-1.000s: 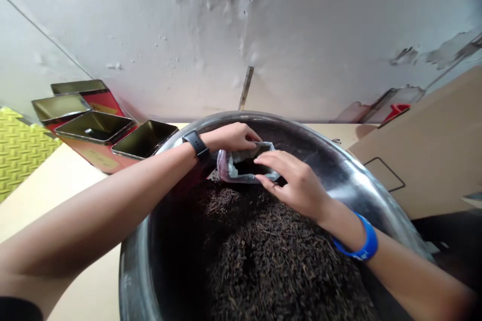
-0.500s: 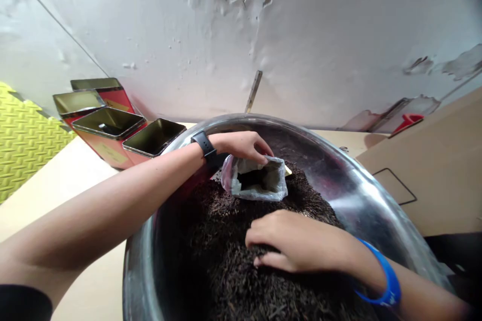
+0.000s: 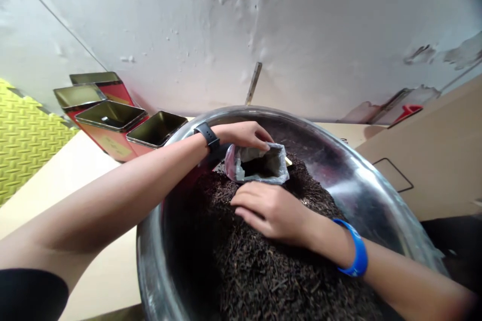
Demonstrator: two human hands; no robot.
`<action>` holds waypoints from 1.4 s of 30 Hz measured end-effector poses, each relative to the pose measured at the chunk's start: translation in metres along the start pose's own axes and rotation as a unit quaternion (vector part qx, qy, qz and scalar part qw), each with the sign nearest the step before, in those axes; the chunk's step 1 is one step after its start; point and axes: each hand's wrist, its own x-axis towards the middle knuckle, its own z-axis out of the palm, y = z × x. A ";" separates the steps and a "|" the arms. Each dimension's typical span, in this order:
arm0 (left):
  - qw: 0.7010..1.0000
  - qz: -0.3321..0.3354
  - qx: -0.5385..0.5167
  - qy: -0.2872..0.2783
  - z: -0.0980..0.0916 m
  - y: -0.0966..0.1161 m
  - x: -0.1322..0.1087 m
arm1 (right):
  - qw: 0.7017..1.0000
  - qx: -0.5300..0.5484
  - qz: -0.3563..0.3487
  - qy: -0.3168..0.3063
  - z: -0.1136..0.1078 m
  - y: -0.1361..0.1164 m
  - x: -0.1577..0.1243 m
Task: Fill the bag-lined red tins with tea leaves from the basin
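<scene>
**Left hand [image 3: 250,135] at upper rim, right hand [image 3: 273,210] just below**

Left: pinching the upper rim of the lined container [image 3: 280,164]. Right: near the lower rim, fingers curled, any contents hidden. At frame centre: the container, mouth up, long axis left to right. Beyond: dark shreds [image 3: 271,281], metal basin [image 3: 152,261], open tins [image 3: 113,125] upper left.

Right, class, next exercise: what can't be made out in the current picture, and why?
All in the head view:
Right hand: its palm and anything in its grip, hidden by the back of the hand.
Plastic liner: how full it is, lost in shadow.
Metal basin: near side, cut off by the bottom edge.
Blue wristband: pale marking, too small and blurred.
</scene>
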 end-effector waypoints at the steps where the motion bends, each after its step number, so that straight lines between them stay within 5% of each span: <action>1: 1.000 -0.002 0.003 0.001 0.000 0.000 0.000 | 0.999 0.014 -0.008 -0.044 0.002 -0.005 0.000; 8: 0.999 -0.003 0.034 0.021 0.000 -0.003 0.000 | 0.953 0.103 -0.077 -0.275 -0.001 -0.030 -0.011; 11: 0.999 0.007 0.036 0.012 -0.001 -0.002 -0.001 | 0.944 0.107 -0.067 -0.306 -0.009 -0.033 -0.013; 14: 0.999 0.005 0.033 -0.001 0.001 0.001 0.000 | 0.962 0.128 -0.013 -0.239 -0.020 -0.025 -0.009; 17: 1.000 0.008 0.020 -0.016 0.003 0.003 0.001 | 0.993 0.093 0.068 -0.038 -0.031 -0.006 -0.003; 20: 0.999 0.009 0.030 -0.006 0.003 0.004 0.001 | 0.975 -0.040 0.149 0.157 -0.035 0.014 -0.002; 22: 0.999 -0.003 0.043 0.019 0.003 0.003 0.000 | 0.966 -0.087 0.154 0.191 -0.033 0.019 -0.004; 24: 0.998 -0.017 0.046 0.038 0.002 0.002 -0.001 | 0.976 -0.066 0.129 0.162 -0.029 0.018 -0.006; 27: 0.998 -0.027 0.045 0.040 0.002 0.000 -0.001 | 0.997 -0.007 0.082 0.015 -0.017 0.009 -0.008; 32: 0.998 -0.029 0.051 0.033 0.002 -0.001 0.000 | 0.979 -0.025 0.068 -0.191 -0.002 0.001 -0.013; 38: 0.998 -0.032 0.049 0.027 0.000 -0.002 0.000 | 0.946 0.071 -0.016 -0.315 -0.019 -0.013 -0.017; 42: 0.998 -0.025 0.051 0.015 0.001 0.001 0.001 | 0.938 0.139 -0.032 -0.317 -0.033 -0.016 -0.015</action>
